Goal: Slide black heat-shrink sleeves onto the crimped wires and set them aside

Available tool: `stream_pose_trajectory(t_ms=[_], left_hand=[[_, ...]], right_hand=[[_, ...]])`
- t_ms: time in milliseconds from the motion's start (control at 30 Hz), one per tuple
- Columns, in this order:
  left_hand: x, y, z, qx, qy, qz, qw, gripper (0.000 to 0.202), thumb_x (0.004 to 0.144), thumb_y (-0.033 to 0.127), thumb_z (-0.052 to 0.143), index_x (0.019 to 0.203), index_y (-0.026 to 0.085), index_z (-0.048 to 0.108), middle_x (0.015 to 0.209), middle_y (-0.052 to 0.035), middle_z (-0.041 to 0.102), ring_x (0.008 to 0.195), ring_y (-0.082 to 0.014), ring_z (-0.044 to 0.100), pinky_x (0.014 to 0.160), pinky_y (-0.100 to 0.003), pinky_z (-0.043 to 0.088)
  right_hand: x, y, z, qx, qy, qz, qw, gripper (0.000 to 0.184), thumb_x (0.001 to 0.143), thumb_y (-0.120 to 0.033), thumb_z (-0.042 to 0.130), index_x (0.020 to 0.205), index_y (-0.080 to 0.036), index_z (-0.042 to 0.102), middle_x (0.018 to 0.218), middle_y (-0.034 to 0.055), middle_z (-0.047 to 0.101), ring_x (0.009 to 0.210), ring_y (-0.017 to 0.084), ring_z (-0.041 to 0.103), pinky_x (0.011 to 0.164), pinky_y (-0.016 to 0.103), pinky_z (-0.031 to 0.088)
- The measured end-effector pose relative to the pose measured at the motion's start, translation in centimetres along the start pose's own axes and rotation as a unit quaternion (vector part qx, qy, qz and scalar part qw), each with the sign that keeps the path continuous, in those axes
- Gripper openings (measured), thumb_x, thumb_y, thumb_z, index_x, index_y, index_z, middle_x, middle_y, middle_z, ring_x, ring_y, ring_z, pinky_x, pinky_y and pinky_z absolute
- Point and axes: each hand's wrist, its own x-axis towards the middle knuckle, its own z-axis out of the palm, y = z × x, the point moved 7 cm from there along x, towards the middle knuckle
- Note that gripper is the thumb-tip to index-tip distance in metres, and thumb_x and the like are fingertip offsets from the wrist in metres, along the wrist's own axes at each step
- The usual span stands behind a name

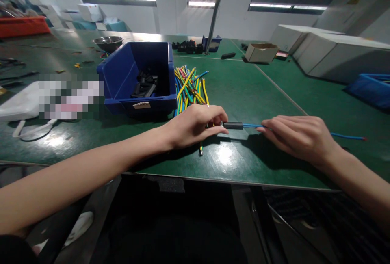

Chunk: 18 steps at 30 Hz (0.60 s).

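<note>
A short black sleeve (pixel 233 126) lies level just above the green table's front part, with thin blue wires (pixel 250 125) coming out of its right end. My left hand (pixel 198 125) has its thumb and fingers curled around the sleeve's left end, where a small pale tip shows. My right hand (pixel 300 136) pinches the blue wires a little to the right of the sleeve. Their far end sticks out past the right hand, with a reddish tip. Behind my left hand is a pile of yellow-green and blue cut wires (pixel 190 87), partly covered by that hand.
A blue bin (pixel 137 103) with black parts stands left of the wire pile. Further left are a white device (pixel 21 101) and its cable. At the back are a metal bowl (pixel 108 43), a small cardboard box (pixel 261 54) and a slanted post (pixel 215 14). A blue tray (pixel 370 91) sits right.
</note>
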Motion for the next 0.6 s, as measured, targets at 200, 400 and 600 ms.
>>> stream_pose_trajectory(t_ms=[200,400,600], left_hand=[[0.0,-0.6,-0.2,0.024,0.011,-0.014,1.000,0.022,0.091,0.031,0.066,0.100,0.011,0.064,0.084,-0.0045,0.069,0.074,-0.0124,0.063,0.069,-0.025,0.046],[-0.1,0.4,0.0,0.030,-0.004,0.036,0.999,0.015,0.093,0.024,0.062,0.098,0.010,0.064,0.083,-0.0050,0.068,0.073,-0.0118,0.062,0.066,-0.024,0.046],[0.1,-0.1,-0.1,0.048,-0.002,0.025,0.999,0.016,0.093,0.025,0.061,0.097,0.010,0.066,0.085,-0.0060,0.070,0.075,-0.0131,0.063,0.069,-0.025,0.047]], right_hand=[[0.3,-0.4,-0.3,-0.028,0.010,-0.026,0.999,0.018,0.094,-0.020,0.061,0.076,-0.015,0.060,0.062,-0.0005,0.064,0.050,0.011,0.058,0.050,0.025,0.040],[0.4,-0.5,-0.3,-0.037,-0.006,-0.028,0.999,0.018,0.094,-0.018,0.059,0.077,-0.016,0.061,0.064,-0.0006,0.065,0.052,0.011,0.059,0.051,0.024,0.042],[0.1,0.0,-0.1,-0.001,-0.015,0.011,1.000,0.018,0.093,-0.020,0.062,0.075,-0.017,0.062,0.065,0.0001,0.066,0.055,0.011,0.060,0.052,0.026,0.041]])
